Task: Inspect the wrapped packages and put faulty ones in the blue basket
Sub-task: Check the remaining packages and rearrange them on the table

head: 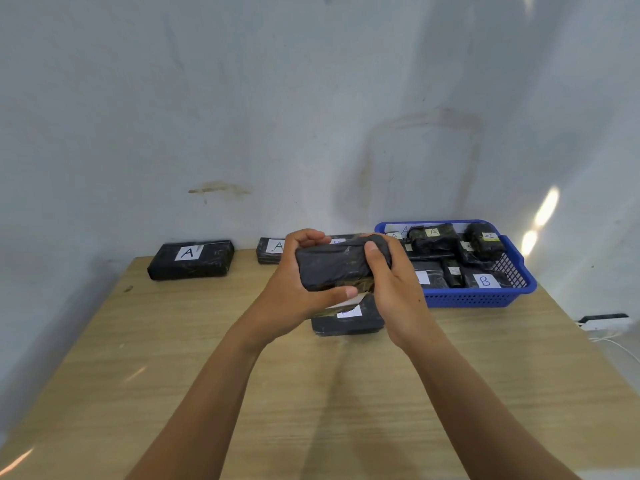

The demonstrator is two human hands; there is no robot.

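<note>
Both hands grip one black package [332, 265] above the table [173, 375], near its middle. The left hand [291, 282] curls round its left end, thumb along the near edge. The right hand [394, 292] curls round its right end, thumb on top. Just below lies a second package [349, 325] with a white label. The basket [467, 299] stands at the right rear with several packages inside. An A package [190, 259] lies at the left rear.
</note>
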